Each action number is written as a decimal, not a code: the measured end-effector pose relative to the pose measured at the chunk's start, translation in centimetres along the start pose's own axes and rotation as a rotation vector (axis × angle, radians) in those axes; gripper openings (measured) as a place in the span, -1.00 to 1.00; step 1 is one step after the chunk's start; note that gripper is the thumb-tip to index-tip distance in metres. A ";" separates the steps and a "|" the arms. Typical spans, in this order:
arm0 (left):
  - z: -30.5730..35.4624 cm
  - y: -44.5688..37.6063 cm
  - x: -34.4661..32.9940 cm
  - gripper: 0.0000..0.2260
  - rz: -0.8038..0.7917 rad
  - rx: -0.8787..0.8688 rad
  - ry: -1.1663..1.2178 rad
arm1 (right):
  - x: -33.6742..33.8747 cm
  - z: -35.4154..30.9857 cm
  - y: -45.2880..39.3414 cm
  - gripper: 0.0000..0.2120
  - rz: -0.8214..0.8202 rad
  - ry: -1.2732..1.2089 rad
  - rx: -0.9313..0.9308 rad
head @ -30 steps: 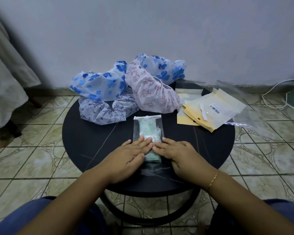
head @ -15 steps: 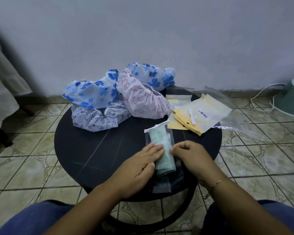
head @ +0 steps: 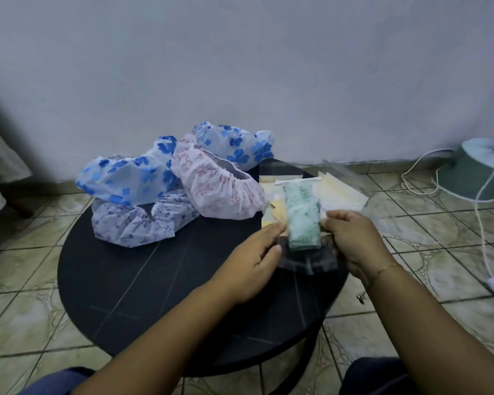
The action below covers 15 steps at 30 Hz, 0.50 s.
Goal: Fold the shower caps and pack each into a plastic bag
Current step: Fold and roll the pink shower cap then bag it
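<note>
Both hands hold the clear bag (head: 304, 223) with the folded green cap (head: 302, 220) inside, lifted above the table (head: 154, 280) at its 3 o'clock edge. The left hand (head: 251, 263) seems to pinch the bag's left edge; the right hand (head: 351, 238) has its fingers curled on the right edge. Loose caps (head: 160, 189) sit at 12 o'clock.

The packed bag (head: 302, 220) hides most of the yellow packets (head: 340, 192).

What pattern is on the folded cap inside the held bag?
White with green speckled print, on the folded cap; the head view shows it.
</note>
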<state>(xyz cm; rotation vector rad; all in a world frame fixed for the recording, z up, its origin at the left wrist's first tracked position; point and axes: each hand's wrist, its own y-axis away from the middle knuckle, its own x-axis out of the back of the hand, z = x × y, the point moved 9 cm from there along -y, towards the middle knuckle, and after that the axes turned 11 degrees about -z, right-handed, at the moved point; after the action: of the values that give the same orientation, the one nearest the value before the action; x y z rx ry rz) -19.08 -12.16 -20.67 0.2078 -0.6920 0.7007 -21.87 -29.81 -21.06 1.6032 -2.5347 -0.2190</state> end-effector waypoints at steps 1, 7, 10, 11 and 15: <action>0.0 -1.0 0.1 -0.62 0.011 0.022 0.050 | 0.2 -0.3 -1.1 -0.83 0.012 0.028 0.012; -2.5 -5.3 -0.1 -0.59 0.052 0.242 0.418 | 0.7 -0.5 -6.1 -0.79 0.088 0.328 0.041; -3.2 -6.0 -0.2 -0.55 0.072 0.297 0.504 | 0.3 -0.3 -7.1 -0.77 0.105 0.452 0.023; -3.2 -6.1 -0.2 -0.57 0.075 0.298 0.510 | 0.2 -0.5 -7.1 -0.78 0.115 0.513 0.025; -3.1 -5.4 0.2 -0.58 0.077 0.286 0.476 | 0.0 -1.6 -6.8 -0.80 0.152 0.734 0.078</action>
<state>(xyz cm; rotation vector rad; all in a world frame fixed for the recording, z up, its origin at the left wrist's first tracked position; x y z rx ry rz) -13.85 -14.97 -22.65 0.2652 -0.1442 0.8835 -15.51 -32.78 -20.84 1.1937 -2.0736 0.4147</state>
